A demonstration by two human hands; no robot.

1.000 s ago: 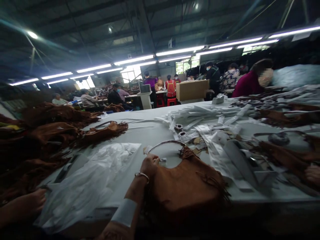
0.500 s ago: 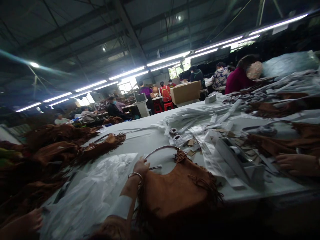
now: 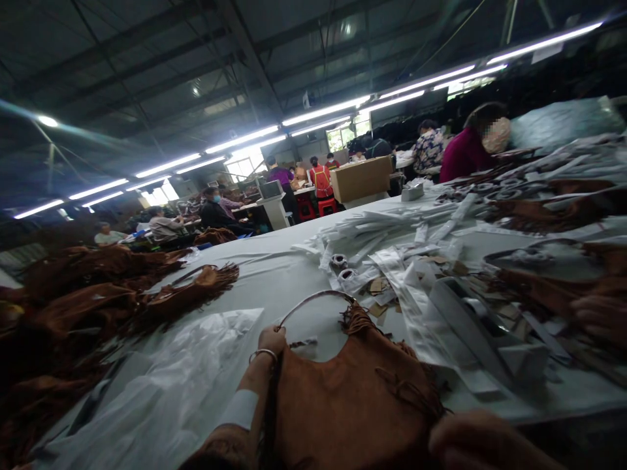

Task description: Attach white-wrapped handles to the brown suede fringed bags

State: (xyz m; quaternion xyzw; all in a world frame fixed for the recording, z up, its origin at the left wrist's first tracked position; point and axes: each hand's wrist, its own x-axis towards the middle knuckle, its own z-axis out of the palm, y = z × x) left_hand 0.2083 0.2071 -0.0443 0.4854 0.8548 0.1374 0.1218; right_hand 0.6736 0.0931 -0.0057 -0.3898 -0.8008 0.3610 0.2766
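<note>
A brown suede-like handbag (image 3: 337, 398) with fringed sides and a thin curved handle (image 3: 313, 297) is in front of me, on the near part of the table. My left hand (image 3: 272, 341), with a bracelet on the wrist, is closed on the bag's upper left corner, where the handle joins it. At the bottom, my right hand (image 3: 482, 438) is blurred beside the bag's lower right side. Its fingers are smeared, so I cannot tell whether they touch the bag. A clear plastic bag (image 3: 171, 378) lies left of my forearm.
On the right stand a grey tape dispenser (image 3: 482, 333), white strips (image 3: 362, 228) and small cardboard pieces (image 3: 379, 287). A co-worker's hand (image 3: 600, 313) is at the right edge. Brown bags (image 3: 88, 307) are heaped at left. Several people sit farther back.
My right hand has come into view at the bottom. The handbag appears slightly lower and more upright, my left hand still on its corner. A co-worker's hand at lower left has left the view.
</note>
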